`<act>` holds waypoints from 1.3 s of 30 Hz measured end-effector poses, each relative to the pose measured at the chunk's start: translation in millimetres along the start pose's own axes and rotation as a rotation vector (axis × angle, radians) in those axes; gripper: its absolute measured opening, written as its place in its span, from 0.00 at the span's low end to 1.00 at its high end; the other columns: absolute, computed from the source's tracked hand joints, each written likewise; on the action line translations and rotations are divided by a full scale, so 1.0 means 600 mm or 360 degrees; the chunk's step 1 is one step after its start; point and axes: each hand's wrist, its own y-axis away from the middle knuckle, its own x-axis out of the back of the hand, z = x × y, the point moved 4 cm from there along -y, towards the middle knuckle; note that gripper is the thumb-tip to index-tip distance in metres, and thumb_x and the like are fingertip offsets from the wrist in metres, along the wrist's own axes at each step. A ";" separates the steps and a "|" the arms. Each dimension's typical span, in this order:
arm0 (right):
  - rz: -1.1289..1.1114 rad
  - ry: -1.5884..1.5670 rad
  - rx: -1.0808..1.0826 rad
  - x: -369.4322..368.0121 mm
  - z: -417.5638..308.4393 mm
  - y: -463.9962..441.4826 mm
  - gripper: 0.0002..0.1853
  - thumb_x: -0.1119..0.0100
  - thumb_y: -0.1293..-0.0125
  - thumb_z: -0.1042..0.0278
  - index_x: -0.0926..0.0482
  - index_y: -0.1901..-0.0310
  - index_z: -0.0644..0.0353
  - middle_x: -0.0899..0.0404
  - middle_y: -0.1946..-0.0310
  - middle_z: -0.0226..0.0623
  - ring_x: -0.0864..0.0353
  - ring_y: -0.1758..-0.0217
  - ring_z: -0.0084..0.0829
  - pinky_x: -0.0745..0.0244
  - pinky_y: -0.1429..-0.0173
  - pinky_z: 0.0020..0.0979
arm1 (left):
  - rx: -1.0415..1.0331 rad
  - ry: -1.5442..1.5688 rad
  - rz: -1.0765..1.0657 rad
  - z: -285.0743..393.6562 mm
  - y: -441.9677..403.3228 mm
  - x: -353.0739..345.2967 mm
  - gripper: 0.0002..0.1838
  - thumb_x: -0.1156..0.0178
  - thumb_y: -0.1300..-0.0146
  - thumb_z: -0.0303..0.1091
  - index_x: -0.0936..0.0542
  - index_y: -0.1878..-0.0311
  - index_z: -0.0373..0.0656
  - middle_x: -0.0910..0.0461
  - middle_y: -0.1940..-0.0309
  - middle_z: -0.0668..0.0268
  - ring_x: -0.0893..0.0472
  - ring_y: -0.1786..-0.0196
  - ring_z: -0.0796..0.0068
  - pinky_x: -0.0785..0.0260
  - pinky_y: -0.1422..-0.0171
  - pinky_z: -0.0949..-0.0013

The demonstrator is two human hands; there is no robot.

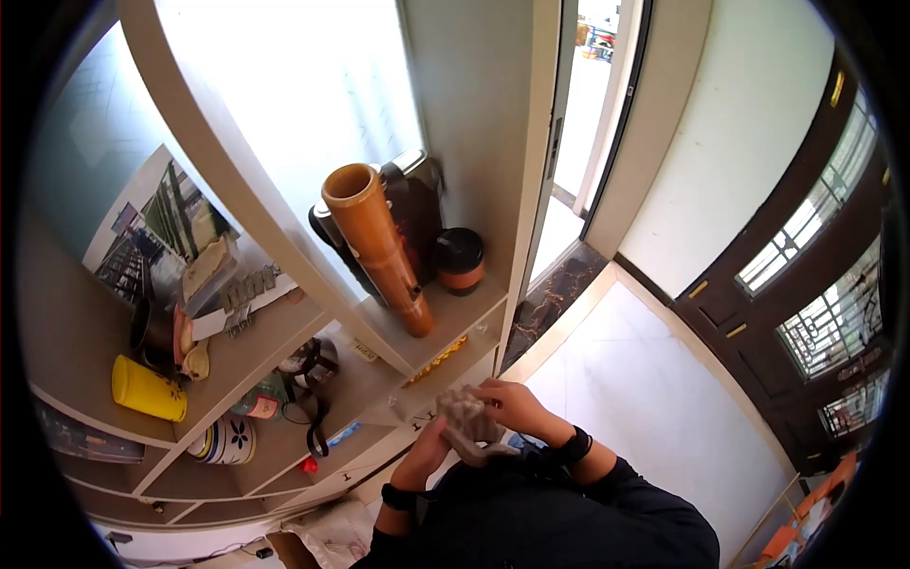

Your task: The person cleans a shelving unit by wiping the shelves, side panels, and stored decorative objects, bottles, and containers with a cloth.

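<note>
Cloth (462, 410), grey-brown and bunched, is up in front of the torso, directly between the two hands. Left hand (424, 457) is on its near left side, fingers curled in around the bundle; right hand (519, 410) is on its upper right, fingers bent in to pinch that edge. Both closed on it, neither spread; fingertips partly hidden, can't tell how tight. Bunch itself has no clear long axis; a loose tail runs off toward the right, below the right hand, by the black shirt (569, 522). Neither hand nearer, cloth touches both. Shelf (464, 303) is ahead and left: bamboo tube (376, 237) on it, foot end toward the cloth, black-lidded jar (461, 273) just right. Both apart from the hands.
</note>
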 end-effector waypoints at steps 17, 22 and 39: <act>-0.0132 -0.0678 -0.0216 -0.029 0.019 -0.001 0.09 0.48 0.46 0.79 0.24 0.62 0.63 0.26 0.71 0.33 0.28 0.67 0.22 0.33 0.64 0.21 | -0.0703 -0.1266 0.0943 0.097 0.117 0.109 0.20 0.55 0.42 0.29 0.36 0.45 0.35 0.26 0.69 0.68 0.27 0.69 0.77 0.35 0.65 0.80; -0.0555 -0.0627 -0.0216 -0.112 -0.032 -0.040 0.10 0.50 0.47 0.82 0.24 0.62 0.65 0.27 0.73 0.31 0.31 0.73 0.20 0.36 0.69 0.19 | -0.0794 -0.0703 0.1000 0.097 0.196 0.160 0.21 0.60 0.42 0.25 0.39 0.44 0.36 0.25 0.75 0.64 0.24 0.74 0.73 0.32 0.68 0.76; -0.0961 -0.1140 -0.0247 -0.320 -0.101 -0.066 0.19 0.47 0.44 0.69 0.33 0.51 0.65 0.29 0.71 0.35 0.27 0.74 0.26 0.31 0.68 0.25 | -0.1823 -0.0282 0.0927 0.114 0.382 0.205 0.26 0.62 0.45 0.18 0.46 0.41 0.33 0.40 0.43 0.60 0.37 0.42 0.56 0.49 0.38 0.58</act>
